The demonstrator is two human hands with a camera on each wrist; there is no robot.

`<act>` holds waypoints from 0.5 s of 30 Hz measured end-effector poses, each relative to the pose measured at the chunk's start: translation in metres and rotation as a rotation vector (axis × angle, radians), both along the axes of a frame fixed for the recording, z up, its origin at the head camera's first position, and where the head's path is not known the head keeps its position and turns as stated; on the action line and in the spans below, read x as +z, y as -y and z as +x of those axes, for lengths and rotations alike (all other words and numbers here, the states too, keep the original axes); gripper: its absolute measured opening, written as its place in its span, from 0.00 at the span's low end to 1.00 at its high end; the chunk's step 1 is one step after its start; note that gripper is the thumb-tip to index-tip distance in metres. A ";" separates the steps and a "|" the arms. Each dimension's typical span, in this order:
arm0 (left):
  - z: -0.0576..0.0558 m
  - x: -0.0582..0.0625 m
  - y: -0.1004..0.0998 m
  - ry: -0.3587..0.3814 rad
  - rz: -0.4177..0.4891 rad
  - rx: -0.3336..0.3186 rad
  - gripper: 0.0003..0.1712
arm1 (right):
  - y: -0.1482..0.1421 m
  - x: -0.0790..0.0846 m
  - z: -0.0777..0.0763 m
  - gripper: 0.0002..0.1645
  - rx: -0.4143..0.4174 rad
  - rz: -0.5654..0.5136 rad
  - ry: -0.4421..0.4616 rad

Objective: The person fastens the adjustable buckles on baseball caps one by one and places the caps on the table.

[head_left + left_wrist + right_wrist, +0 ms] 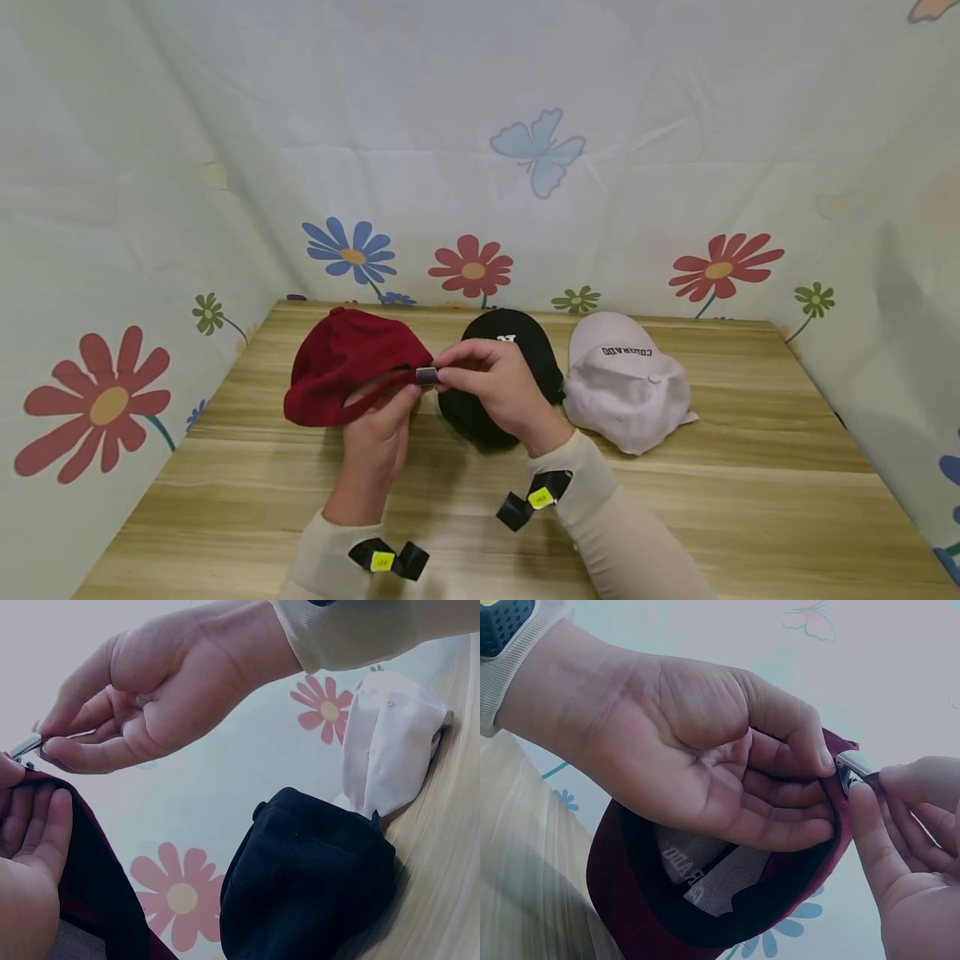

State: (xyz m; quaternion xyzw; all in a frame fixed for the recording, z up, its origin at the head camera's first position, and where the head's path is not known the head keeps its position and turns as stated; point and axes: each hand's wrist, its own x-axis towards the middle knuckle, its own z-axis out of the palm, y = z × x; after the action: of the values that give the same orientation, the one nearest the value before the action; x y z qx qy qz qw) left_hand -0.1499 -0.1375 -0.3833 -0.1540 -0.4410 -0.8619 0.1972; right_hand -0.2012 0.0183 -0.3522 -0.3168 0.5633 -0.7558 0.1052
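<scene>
A dark red baseball cap [337, 358] is held above the left part of the wooden table, its back opening towards me. My left hand [378, 437] grips the cap's edge at the back, thumb outside and fingers inside, as the right wrist view shows. A small metal buckle [426, 376] sits at the end of the cap's strap [375, 398]. Between thumb and fingertips, my right hand [506, 387] pinches the strap end at this buckle. In the right wrist view the cap's lining [727, 885] shows; the left wrist view shows the right hand's pinch [172, 690] close up.
Behind my right hand lies a black cap [468, 421] with a white mark. Right of it is a pale cap [630, 392] lettered COLORADO. Both rest on the wooden table [750, 500]. A flower-printed cloth [600, 83] hangs around the back and sides.
</scene>
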 end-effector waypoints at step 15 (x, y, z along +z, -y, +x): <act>0.003 0.008 -0.001 0.040 -0.042 0.018 0.16 | 0.000 0.004 0.000 0.13 0.006 -0.033 -0.016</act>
State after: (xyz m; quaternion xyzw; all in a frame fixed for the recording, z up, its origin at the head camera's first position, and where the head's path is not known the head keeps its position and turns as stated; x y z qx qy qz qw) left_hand -0.1470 -0.1363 -0.3753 -0.1371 -0.4642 -0.8536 0.1927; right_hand -0.2015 0.0182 -0.3481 -0.3263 0.5508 -0.7620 0.0977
